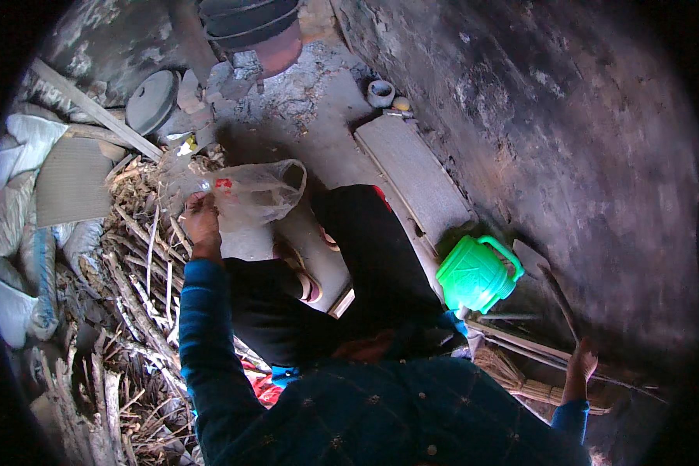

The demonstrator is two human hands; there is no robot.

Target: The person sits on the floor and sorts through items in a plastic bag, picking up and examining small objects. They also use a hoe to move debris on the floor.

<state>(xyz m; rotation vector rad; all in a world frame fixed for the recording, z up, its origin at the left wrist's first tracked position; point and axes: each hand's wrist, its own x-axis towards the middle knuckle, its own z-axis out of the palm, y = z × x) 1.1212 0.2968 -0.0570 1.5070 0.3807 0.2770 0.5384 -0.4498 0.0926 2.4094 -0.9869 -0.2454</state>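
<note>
My left hand (203, 224) pinches the gathered end of a thin clear plastic bag (256, 189) with a red print. The bag hangs out to the right of my fingers, its handle loop spread. Beneath and beside this hand lies a heap of dry sticks (145, 256). Far to the right, my right hand (582, 358) grips the lower end of a long curved handle. The handle belongs to a flat-bladed hand tool (559, 297), whose pale blade is by the dark wall. A bright green plastic jug (475, 276) lies on its side between my knee and the tool.
A grey board (416, 169) runs along the sooty wall (536, 134). Ahead stand a large dark pot (256, 29) over ash and a round lid (151, 102). Stuffed sacks (20, 244) and cardboard (73, 180) line the left; a straw broom (530, 387) lies at right.
</note>
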